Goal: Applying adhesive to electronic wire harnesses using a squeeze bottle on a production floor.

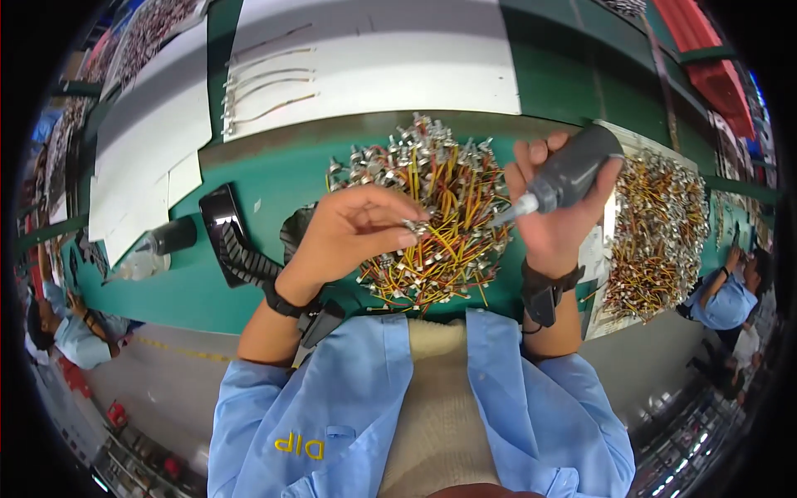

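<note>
My left hand is closed, thumb and forefinger pinching a small silver metal part, apparently one of the wired parts. In my right hand is a dark squeeze bottle, tilted so its pale pointed nozzle faces left toward the pinched part. The nozzle tip appears a short way apart from it. Beneath and behind both hands lies a heap of wired metal parts, with red, yellow and dark wires and small white plugs. My fingers hide much of the pinched part.
A green bench carries everything. White board at the back holds several wired parts in a row. To the right is a tray of similar parts. At left are a phone, another dark bottle and white sheets. People work on both sides.
</note>
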Available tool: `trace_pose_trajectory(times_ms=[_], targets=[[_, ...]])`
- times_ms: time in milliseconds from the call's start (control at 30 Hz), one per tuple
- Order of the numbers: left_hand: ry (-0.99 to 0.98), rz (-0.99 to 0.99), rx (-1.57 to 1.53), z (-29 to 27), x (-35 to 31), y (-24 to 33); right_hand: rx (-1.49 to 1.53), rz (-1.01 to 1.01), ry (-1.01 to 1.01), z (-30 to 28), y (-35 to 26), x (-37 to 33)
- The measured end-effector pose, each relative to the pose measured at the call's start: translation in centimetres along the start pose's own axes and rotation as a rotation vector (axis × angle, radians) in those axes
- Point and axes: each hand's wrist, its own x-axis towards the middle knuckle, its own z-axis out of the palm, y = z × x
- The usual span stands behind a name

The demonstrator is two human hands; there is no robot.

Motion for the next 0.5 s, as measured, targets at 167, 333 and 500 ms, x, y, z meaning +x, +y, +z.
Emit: trace_pose_trajectory(times_ms=[167, 333, 500], targets=[[-0.06, 0.065, -0.094, -1.9, -0.3, -2.0, -0.254, -0.162, 0.202, 1.3, 3.9, -2.2], [-0.058, 0.038, -0.093, -2.1, 0.0, -1.9, -0.436, -0.231, 0.105, -0.3, 4.5, -3.7], [-0.01, 0.067, 0.015, -2.2, 0.3, -1.7, -0.395, -0.222, -0.038, -0.9, 4.7, -3.7]])
